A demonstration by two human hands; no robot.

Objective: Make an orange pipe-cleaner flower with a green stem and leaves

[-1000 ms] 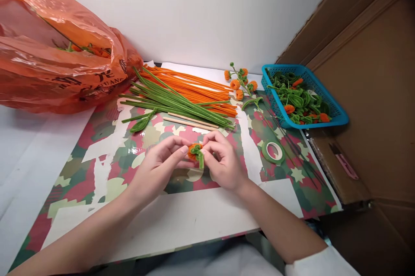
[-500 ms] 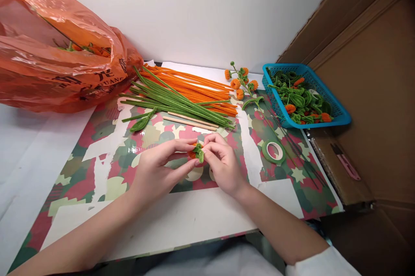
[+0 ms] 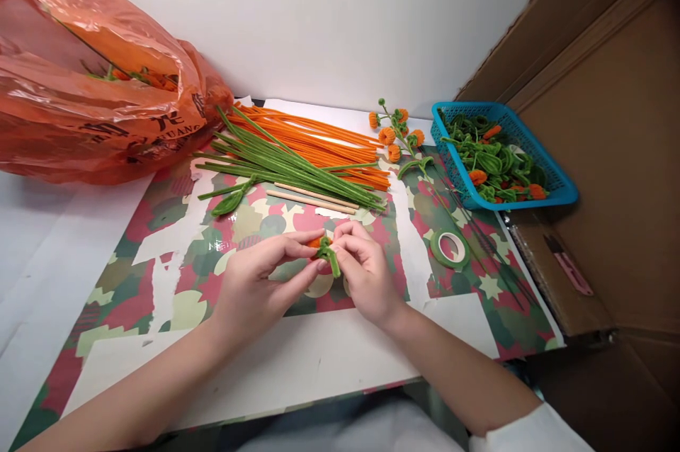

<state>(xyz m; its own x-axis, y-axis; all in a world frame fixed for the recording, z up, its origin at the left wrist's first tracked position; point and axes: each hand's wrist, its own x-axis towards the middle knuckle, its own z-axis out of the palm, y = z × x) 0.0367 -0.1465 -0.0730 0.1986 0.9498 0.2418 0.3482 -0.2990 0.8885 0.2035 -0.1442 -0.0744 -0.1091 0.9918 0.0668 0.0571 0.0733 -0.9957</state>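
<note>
Between my hands is a small orange flower piece with green fuzzy strips (image 3: pixel 328 251). My left hand (image 3: pixel 268 275) pinches its orange part from the left between thumb and fingers. From the right, my right hand (image 3: pixel 364 268) has its thumb and fingers closed on the green part; a short green end hangs below. Beyond my hands lie green fuzzy stems (image 3: pixel 297 166) across orange fuzzy stems (image 3: pixel 319 137), with two pale sticks (image 3: pixel 313 201) in front. A green leaf piece (image 3: pixel 231 200) rests to their left.
An orange plastic bag (image 3: pixel 106 119) stands at the back left. Flower stems (image 3: pixel 393 140) lie beside a blue basket (image 3: pixel 557 186) of green and orange pieces. Green tape (image 3: pixel 436 249), dark wires (image 3: pixel 496 253) and a pink-handled tool (image 3: pixel 574 275) are at the right, near cardboard (image 3: pixel 610 119).
The green part has turned slightly, and its free end now points down and right. Both hands stay in nearly the same place.
</note>
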